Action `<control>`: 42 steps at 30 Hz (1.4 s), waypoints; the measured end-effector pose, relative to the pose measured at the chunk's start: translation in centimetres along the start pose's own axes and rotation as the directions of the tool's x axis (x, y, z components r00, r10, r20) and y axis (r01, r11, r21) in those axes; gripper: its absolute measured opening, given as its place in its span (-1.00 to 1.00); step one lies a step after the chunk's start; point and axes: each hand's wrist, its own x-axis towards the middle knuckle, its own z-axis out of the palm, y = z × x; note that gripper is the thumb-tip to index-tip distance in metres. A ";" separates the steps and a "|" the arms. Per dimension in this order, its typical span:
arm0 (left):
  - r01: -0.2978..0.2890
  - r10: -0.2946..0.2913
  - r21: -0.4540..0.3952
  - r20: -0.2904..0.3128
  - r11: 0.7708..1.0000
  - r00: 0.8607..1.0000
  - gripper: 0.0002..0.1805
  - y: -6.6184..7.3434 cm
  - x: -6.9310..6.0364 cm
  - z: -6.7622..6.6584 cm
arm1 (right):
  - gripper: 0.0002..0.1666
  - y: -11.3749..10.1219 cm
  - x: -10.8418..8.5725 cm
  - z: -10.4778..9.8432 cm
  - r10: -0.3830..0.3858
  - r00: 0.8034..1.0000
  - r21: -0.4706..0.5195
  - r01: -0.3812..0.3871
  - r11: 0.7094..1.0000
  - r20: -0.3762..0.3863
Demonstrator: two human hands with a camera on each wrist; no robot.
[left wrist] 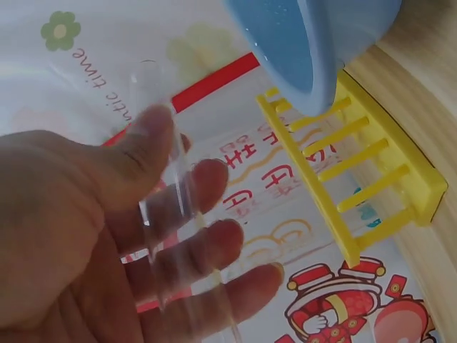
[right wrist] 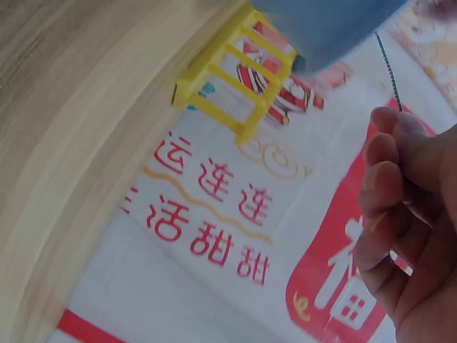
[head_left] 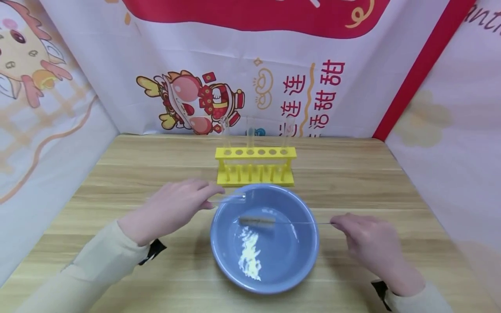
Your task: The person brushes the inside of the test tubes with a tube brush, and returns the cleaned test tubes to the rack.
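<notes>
My left hand (head_left: 172, 208) holds a clear glass test tube (head_left: 234, 199) between thumb and fingers, its end over the far left rim of a blue basin (head_left: 266, 288). In the left wrist view the tube (left wrist: 168, 193) lies across the fingers with the thumb pressed on it. On the other side, my right hand (head_left: 372, 243) pinches the thin wire handle of a test tube brush (head_left: 256, 222). The bristle head hangs over the basin, apart from the tube. The right wrist view shows the twisted wire (right wrist: 389, 68) between fingertips and thumb; the basin hides the bristles there.
Behind the basin stands a yellow test tube rack (head_left: 256, 153) with three clear tubes upright in it. A bright reflection shows on the basin's floor. Printed white cloth (head_left: 250, 48) surrounds the wooden table (head_left: 344, 174) at the back and sides.
</notes>
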 end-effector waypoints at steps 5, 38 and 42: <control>-0.032 0.033 0.049 -0.026 0.998 0.999 -0.40 -0.2 -1.6 0.5 | -0.47 1.2 -0.8 -1.4 0.100 0.988 0.064 -0.093 0.994 -0.116; -0.071 0.078 0.042 -0.209 0.997 0.975 -0.41 -0.3 -3.6 2.3 | -0.67 0.3 -1.3 -2.9 0.268 0.961 0.577 -0.183 0.796 -0.064; -0.082 0.094 0.061 -0.233 0.995 0.968 -0.42 -0.1 -3.7 2.4 | -0.62 0.3 -1.0 -2.8 0.245 0.968 0.566 -0.171 0.806 -0.055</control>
